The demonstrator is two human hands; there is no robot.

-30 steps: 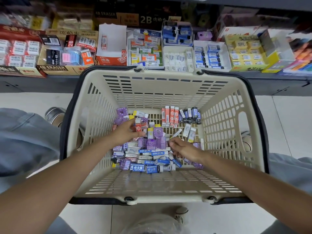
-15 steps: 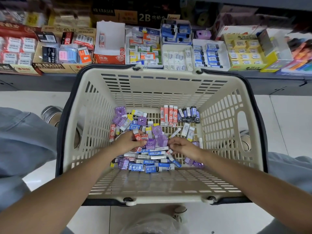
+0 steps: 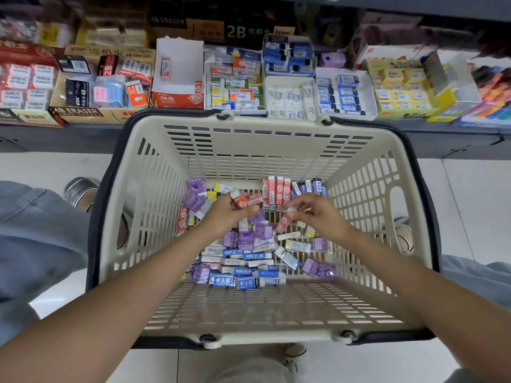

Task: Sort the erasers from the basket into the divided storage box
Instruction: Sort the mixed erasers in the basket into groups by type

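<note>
A cream plastic basket (image 3: pixel 260 150) fills the middle of the view, its floor covered with several loose erasers (image 3: pixel 249 258) in blue, purple, white and yellow wrappers. My left hand (image 3: pixel 226 212) is raised over the pile and grips red-orange erasers (image 3: pixel 247 199). My right hand (image 3: pixel 318 214) pinches one red-orange eraser (image 3: pixel 286 220) that hangs down from its fingers. A row of red-orange erasers (image 3: pixel 278 190) and dark blue erasers (image 3: pixel 309 187) stands against the basket's far wall. The divided boxes (image 3: pixel 293 87) of sorted erasers stand on the shelf beyond the basket.
The shelf holds several open cartons: a nearly empty red-and-white 2B box (image 3: pixel 177 76), brown 4B ERASER cartons (image 3: pixel 83 87) at left, a yellow box (image 3: pixel 401 89) at right. White floor tiles (image 3: pixel 470 211) flank the basket; denim-clad legs (image 3: pixel 33 244) and a shoe (image 3: pixel 80 190) sit left.
Both hands have lifted out of the pile and moved toward the basket's far side. The left now holds red-orange erasers, the right has picked one up.
</note>
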